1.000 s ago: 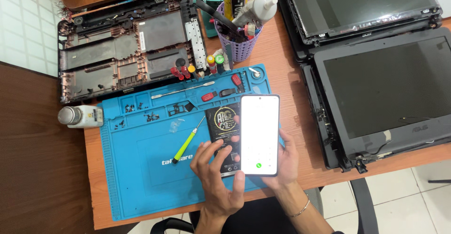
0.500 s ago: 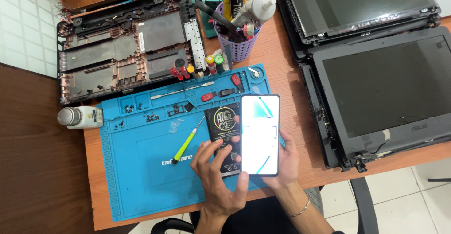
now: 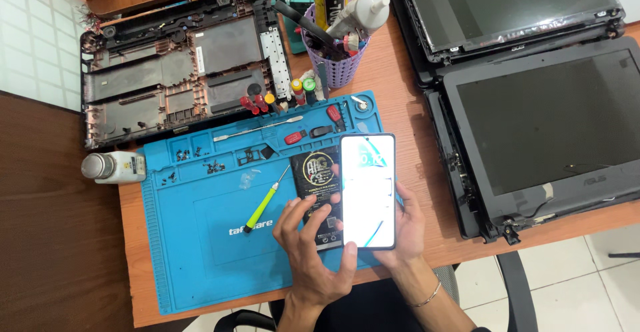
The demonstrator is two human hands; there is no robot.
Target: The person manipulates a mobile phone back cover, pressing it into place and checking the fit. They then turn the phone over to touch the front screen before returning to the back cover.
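1. The right hand [image 3: 407,229] is gripping a smartphone [image 3: 368,191] from beneath — its fingers are wrapping the right edge, and the lit screen is facing up.
2. The left hand [image 3: 313,245] is resting beside the phone, fingers loosely curled and holding nothing, the thumb touching the lower screen edge.
3. The phone is hovering over the right part of a blue repair mat [image 3: 200,252] on the wooden worktop [image 3: 407,99].
4. A black battery pack [image 3: 319,192] is lying just left of the phone — partly under the left hand.
5. A green-handled screwdriver [image 3: 265,200] is lying tilted on the mat, near the left hand.
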